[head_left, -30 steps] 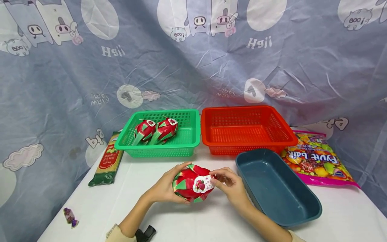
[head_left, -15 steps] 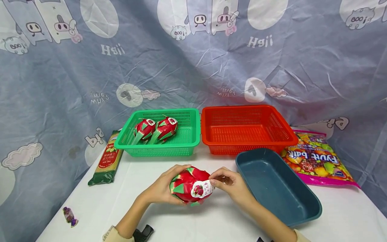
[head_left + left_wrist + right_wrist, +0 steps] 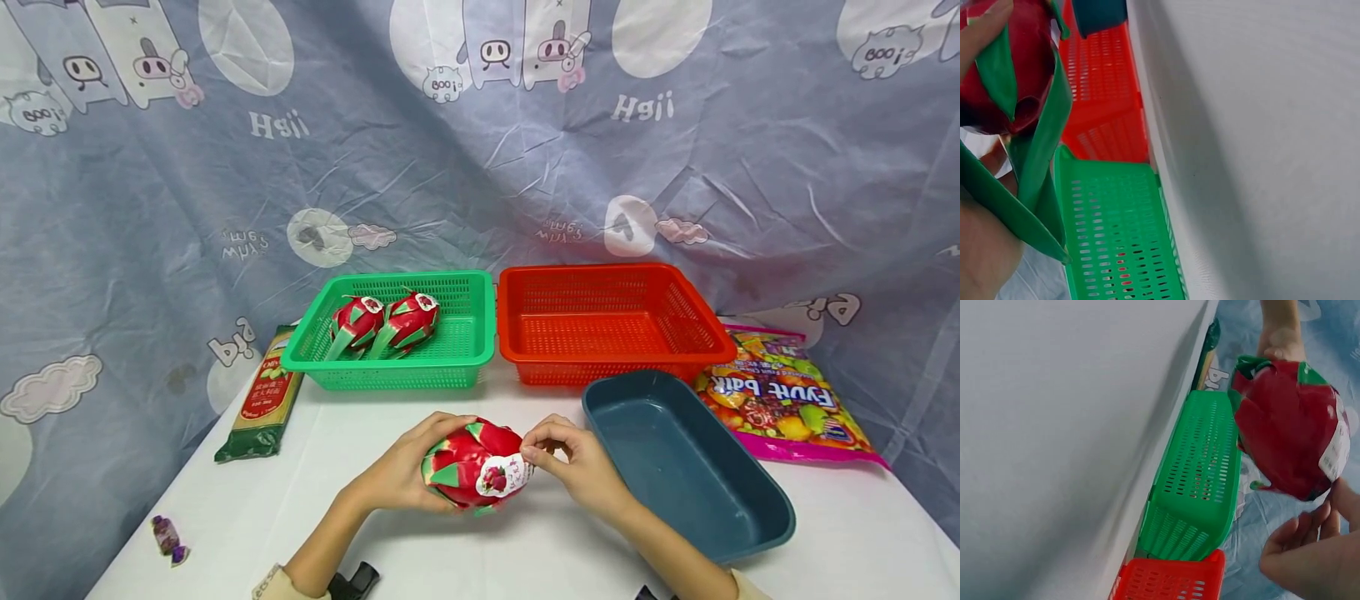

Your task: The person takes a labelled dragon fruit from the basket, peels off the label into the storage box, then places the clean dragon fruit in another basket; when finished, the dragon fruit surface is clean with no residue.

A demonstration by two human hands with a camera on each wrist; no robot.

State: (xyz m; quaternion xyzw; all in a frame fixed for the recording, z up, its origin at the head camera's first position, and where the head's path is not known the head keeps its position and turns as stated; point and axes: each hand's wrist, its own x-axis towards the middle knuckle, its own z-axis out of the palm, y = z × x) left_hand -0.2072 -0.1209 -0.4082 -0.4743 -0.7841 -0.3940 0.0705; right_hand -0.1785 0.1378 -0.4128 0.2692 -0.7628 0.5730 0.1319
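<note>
Left hand grips the dragon fruit from the left, above the white table and left of the blue tray, apparently to steady it while the right hand pinches the right edge of its white sticker.

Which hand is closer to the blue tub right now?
Right. The right hand is beside the tub's left side, fingertips at the fruit's sticker; the left hand is farther left, gripping the opposite side of the fruit.
</note>
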